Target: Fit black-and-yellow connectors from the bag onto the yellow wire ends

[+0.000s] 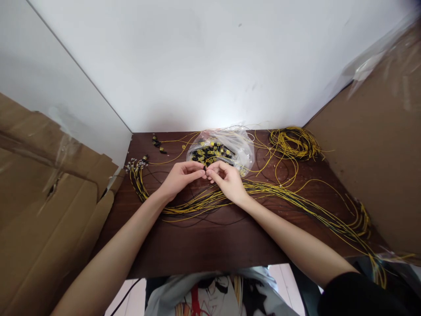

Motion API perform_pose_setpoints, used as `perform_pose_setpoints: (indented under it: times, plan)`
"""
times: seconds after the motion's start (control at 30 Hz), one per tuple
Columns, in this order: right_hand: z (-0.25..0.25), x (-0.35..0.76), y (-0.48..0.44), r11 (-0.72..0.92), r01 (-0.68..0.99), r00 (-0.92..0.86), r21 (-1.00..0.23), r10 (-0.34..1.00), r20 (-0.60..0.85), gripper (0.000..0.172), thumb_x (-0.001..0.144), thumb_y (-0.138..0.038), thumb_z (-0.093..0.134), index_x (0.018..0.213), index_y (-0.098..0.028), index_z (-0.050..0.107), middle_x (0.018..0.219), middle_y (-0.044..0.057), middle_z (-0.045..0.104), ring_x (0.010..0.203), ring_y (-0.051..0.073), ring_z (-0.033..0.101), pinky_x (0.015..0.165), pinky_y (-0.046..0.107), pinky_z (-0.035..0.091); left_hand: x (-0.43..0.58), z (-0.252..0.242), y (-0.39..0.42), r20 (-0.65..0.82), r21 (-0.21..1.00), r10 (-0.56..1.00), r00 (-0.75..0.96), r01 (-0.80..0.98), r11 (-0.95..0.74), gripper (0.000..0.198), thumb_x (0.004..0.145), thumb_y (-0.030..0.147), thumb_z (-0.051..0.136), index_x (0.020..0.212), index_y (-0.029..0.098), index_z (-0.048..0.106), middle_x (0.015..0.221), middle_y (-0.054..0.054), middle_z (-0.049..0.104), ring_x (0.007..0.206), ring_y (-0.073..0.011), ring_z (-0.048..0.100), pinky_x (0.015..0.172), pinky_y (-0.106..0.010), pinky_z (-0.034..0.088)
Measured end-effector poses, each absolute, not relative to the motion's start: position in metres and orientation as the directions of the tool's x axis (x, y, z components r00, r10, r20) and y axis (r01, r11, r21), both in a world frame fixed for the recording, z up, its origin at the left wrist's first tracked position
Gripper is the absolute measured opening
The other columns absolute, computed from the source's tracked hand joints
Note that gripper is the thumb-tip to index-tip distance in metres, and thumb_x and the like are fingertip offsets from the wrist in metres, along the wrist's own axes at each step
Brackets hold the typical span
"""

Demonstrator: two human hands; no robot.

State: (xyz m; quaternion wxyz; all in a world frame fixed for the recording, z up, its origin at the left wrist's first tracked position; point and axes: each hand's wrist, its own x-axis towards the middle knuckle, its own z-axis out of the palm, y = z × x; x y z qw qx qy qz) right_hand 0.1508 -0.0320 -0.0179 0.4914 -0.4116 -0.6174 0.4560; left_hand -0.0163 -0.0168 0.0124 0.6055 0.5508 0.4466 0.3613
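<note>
My left hand and my right hand meet over the middle of the dark wooden table, their fingertips pinched together. Between them shows a small black part, partly covered by the fingers; its exact kind is too small to make out. Just beyond my fingers lies a clear plastic bag holding many small black-and-yellow parts. A long bundle of yellow and black wires runs across the table, passing under my wrists.
A coil of yellow and black wire lies at the back right. A few black-and-yellow parts sit at the back left, near the white-tipped wire ends. Cardboard stands on the left and right; a white wall closes the back.
</note>
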Motion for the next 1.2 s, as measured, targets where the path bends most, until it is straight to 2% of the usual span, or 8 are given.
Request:
perform_pose_setpoints:
  times: [0.13, 0.33, 0.5, 0.87, 1.0, 1.2]
  plan:
    - [-0.018, 0.150, -0.032, 0.251, 0.060, -0.177, -0.966, 0.955, 0.238, 0.021, 0.083, -0.039, 0.058, 0.082, -0.018, 0.058, 0.071, 0.001, 0.063, 0.060, 0.012, 0.058, 0.060, 0.026, 0.050, -0.017, 0.012, -0.016, -0.156, 0.987, 0.946, 0.285, 0.092, 0.135, 0.030, 0.063, 0.033, 0.076, 0.084, 0.013, 0.069, 0.079, -0.004, 0.071, 0.068, -0.0126, 0.059, 0.068, -0.025, 0.044]
    - [-0.018, 0.151, -0.032, 0.264, 0.067, -0.191, -0.962, 0.950, 0.247, 0.022, 0.084, -0.040, 0.055, 0.083, -0.018, 0.057, 0.074, 0.002, 0.063, 0.062, 0.012, 0.059, 0.062, 0.027, 0.051, -0.017, 0.012, -0.016, -0.175, 0.984, 0.940, 0.292, 0.084, 0.157, 0.032, 0.062, 0.035, 0.076, 0.083, 0.013, 0.069, 0.076, -0.005, 0.071, 0.067, -0.0140, 0.060, 0.064, -0.025, 0.044]
    - [-0.016, 0.151, -0.032, 0.262, 0.059, -0.198, -0.963, 0.949, 0.246, 0.023, 0.085, -0.041, 0.054, 0.084, -0.018, 0.057, 0.075, 0.003, 0.063, 0.062, 0.012, 0.059, 0.062, 0.027, 0.051, -0.017, 0.012, -0.016, -0.193, 0.981, 0.937, 0.293, 0.047, 0.187, 0.029, 0.062, 0.032, 0.076, 0.082, 0.013, 0.068, 0.072, -0.003, 0.070, 0.062, -0.0115, 0.058, 0.062, -0.023, 0.044]
    - [-0.015, 0.152, -0.032, 0.281, 0.085, -0.205, -0.956, 0.944, 0.259, 0.024, 0.086, -0.041, 0.053, 0.084, -0.018, 0.056, 0.075, 0.003, 0.062, 0.063, 0.013, 0.059, 0.062, 0.027, 0.050, -0.018, 0.009, -0.016, -0.189, 0.982, 0.939, 0.288, 0.035, 0.187, 0.029, 0.062, 0.033, 0.077, 0.082, 0.013, 0.069, 0.076, -0.004, 0.072, 0.067, -0.0136, 0.062, 0.066, -0.025, 0.046]
    - [-0.013, 0.153, -0.034, 0.344, 0.159, -0.220, -0.925, 0.926, 0.306, 0.019, 0.089, -0.035, 0.050, 0.085, -0.017, 0.056, 0.076, 0.003, 0.061, 0.063, 0.012, 0.058, 0.063, 0.026, 0.049, -0.018, 0.009, -0.016, -0.188, 0.982, 0.943, 0.276, 0.032, 0.186, 0.030, 0.061, 0.031, 0.078, 0.082, 0.013, 0.069, 0.076, -0.004, 0.072, 0.068, -0.0140, 0.063, 0.069, -0.026, 0.047]
    - [-0.008, 0.155, -0.036, 0.508, 0.368, -0.249, -0.779, 0.861, 0.444, 0.013, 0.089, -0.022, 0.048, 0.081, -0.017, 0.057, 0.076, 0.003, 0.059, 0.069, 0.014, 0.055, 0.067, 0.026, 0.045, -0.017, 0.010, -0.017, -0.177, 0.984, 0.946, 0.272, 0.045, 0.171, 0.029, 0.061, 0.031, 0.077, 0.082, 0.012, 0.069, 0.077, -0.004, 0.073, 0.071, -0.0162, 0.065, 0.073, -0.028, 0.048]
